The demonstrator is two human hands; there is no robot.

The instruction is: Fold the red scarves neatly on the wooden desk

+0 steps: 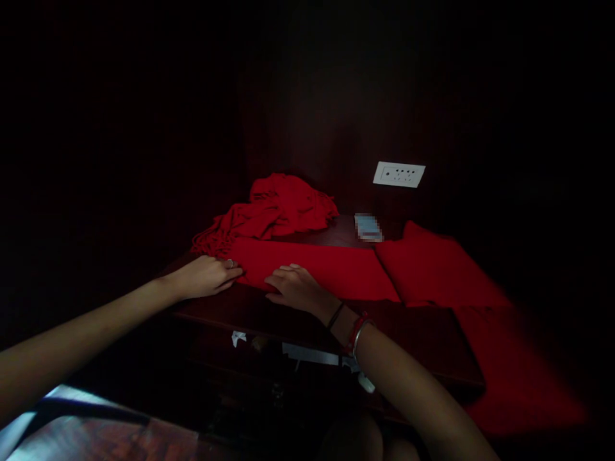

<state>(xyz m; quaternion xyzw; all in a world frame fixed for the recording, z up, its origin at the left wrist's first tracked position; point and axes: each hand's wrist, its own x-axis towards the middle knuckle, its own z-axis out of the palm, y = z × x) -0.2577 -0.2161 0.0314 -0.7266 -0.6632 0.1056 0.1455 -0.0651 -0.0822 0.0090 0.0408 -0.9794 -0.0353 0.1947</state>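
Note:
A long red scarf (321, 264), folded into a flat band, lies across the dark table. At its left end, near the fringe, my left hand (211, 275) has its fingers curled on the cloth; a ring shows on one finger. My right hand (296, 286) rests on the band's front edge, fingers stretched over the fabric and thumb apart. Behind the band, a crumpled red fringed scarf (293, 205) sits in a heap. To the right is another folded stretch of red cloth (442, 269), and more red cloth (519, 371) hangs past the table's right end.
The dark table (211, 308) stands against a dark wall carrying a white power socket (399, 174). A blurred-out phone-like object (368, 228) lies behind the band. Pale papers (310, 354) show on a shelf below the tabletop. The surroundings are very dim.

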